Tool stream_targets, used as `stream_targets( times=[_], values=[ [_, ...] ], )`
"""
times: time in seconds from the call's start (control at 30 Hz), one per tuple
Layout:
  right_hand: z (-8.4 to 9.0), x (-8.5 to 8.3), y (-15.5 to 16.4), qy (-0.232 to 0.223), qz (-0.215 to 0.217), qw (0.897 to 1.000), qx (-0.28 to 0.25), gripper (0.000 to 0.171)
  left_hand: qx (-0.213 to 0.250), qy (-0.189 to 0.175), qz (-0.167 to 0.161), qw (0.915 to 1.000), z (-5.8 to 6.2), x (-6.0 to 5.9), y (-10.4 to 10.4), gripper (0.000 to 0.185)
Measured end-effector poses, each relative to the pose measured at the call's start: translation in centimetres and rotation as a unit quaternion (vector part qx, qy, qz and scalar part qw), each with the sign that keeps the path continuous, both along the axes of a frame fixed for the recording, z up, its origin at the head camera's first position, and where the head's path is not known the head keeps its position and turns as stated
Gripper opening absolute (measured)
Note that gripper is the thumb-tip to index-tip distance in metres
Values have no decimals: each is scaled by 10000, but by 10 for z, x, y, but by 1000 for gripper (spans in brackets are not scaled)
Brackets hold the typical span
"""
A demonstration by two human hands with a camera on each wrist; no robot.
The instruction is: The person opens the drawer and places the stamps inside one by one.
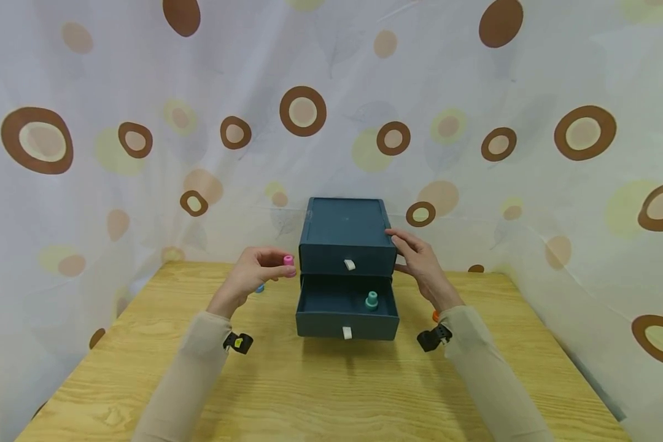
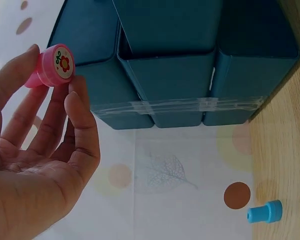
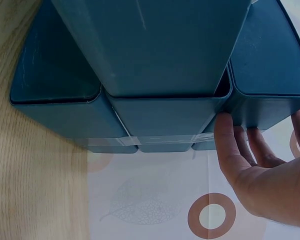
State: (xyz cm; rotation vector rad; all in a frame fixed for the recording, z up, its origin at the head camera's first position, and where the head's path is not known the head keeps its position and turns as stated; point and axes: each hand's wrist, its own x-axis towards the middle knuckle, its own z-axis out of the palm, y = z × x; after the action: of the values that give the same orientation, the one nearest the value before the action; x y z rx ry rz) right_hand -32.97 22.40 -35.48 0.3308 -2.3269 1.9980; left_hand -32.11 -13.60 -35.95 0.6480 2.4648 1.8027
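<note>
A dark blue two-drawer box (image 1: 347, 236) stands on the wooden table (image 1: 331, 393). Its lower drawer (image 1: 347, 316) is pulled out and holds a teal stamp (image 1: 371, 300); the upper drawer is closed. My left hand (image 1: 256, 270) pinches a pink stamp (image 1: 288, 263) (image 2: 54, 66) with a flower face, just left of the box. My right hand (image 1: 417, 261) (image 3: 250, 165) rests with straight fingers against the box's right side. A blue stamp (image 2: 264, 212) (image 1: 259, 288) lies on the table below my left hand.
A spotted curtain (image 1: 88, 153) hangs close behind and beside the table. Something small and orange (image 1: 435, 315) shows by my right wrist. Bare wood stretches in front of the open drawer.
</note>
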Motion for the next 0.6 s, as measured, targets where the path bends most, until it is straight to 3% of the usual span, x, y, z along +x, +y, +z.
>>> stream_targets(
  times=[0.33,0.6],
  values=[
    [-2,0,0,33,-8,10000,36,51,32,-24,-185,9998,1,7,13,34],
    [3,3,0,-22,46,10000,7,51,-1,-42,-524,9986,-2,9,26,30]
  ],
)
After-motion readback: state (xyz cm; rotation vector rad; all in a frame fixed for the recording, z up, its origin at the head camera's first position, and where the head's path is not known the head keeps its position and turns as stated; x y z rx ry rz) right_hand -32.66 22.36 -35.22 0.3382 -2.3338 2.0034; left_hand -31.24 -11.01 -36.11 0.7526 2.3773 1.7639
